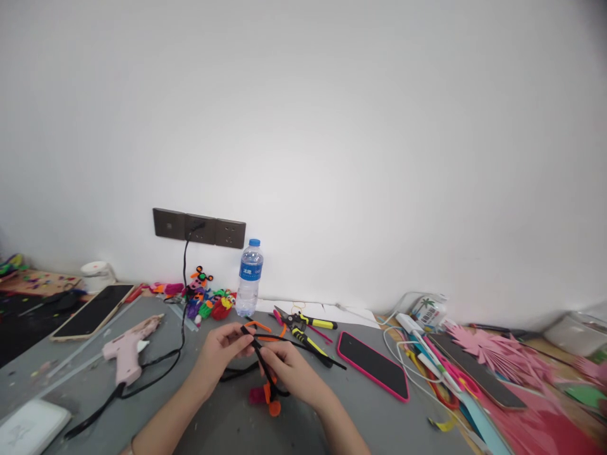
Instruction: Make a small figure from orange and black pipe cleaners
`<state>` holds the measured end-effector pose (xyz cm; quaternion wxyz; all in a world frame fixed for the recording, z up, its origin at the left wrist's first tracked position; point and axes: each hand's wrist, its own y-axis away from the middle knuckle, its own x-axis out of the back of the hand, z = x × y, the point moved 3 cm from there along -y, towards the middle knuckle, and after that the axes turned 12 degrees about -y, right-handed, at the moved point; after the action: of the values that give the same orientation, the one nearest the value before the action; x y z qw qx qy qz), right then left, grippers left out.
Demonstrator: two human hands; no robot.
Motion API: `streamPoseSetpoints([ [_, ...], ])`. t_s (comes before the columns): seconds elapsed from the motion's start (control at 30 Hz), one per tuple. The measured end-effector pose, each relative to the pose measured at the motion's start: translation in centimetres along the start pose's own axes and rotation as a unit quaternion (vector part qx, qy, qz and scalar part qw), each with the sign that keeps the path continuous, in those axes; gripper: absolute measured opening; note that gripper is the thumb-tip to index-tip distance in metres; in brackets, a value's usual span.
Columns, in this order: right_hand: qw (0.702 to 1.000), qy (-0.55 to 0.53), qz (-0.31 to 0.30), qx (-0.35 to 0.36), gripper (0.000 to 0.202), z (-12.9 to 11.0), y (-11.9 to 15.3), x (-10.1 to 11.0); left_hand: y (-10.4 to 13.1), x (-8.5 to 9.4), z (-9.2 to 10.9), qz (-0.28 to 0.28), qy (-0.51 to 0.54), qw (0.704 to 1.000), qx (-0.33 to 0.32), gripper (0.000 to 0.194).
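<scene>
Between my two hands runs a black pipe cleaner (258, 351), pinched by the fingers of each. My left hand (226, 345) grips its upper end, thumb against fingertips. Close beside it, my right hand (287, 365) holds the same strand lower down. Below the right fingers sits a small orange and magenta craft piece (272, 404); whether it is joined to the strand I cannot tell. Just beyond the hands lie yellow-and-black cutters (303, 332) with their jaws apart, near several black, orange and magenta pipe cleaners (258, 326).
A pink glue gun (124, 354) with a black cord lies at the left, near a phone (95, 311). A water bottle (250, 278) stands by the wall beside colourful pipe-cleaner figures (208, 303). To the right are a pink-cased phone (372, 365), white cables and pink paper (497, 347).
</scene>
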<state>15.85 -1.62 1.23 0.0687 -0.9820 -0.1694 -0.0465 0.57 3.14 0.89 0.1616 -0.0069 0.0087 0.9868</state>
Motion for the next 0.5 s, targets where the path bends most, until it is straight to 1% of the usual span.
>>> streamPoseSetpoints([
  [0.17, 1.000, -0.009, 0.003, -0.008, 0.056, 0.1, 0.0, 0.0, 0.1, 0.0, 0.1, 0.002, -0.003, 1.000, -0.004, 0.031],
  [0.27, 0.999, -0.025, 0.043, 0.023, 0.051, -0.5, -0.1, 0.1, 0.3, -0.2, 0.2, -0.004, 0.011, 1.000, 0.002, 0.031],
  [0.33, 0.995, -0.069, 0.063, 0.038, 0.046, -0.8, -0.1, 0.1, 0.4, -0.4, 0.3, -0.015, 0.023, 1.000, 0.008, 0.031],
  [0.4, 0.988, -0.148, 0.042, 0.020, 0.042, -0.8, -0.1, -0.1, 0.5, -0.5, 0.4, -0.030, 0.017, 0.999, 0.002, 0.030],
  [0.5, 0.968, -0.248, -0.022, -0.032, 0.041, -0.2, 0.0, -0.7, 0.5, -0.5, 0.7, -0.040, -0.032, 0.998, -0.032, 0.027],
])
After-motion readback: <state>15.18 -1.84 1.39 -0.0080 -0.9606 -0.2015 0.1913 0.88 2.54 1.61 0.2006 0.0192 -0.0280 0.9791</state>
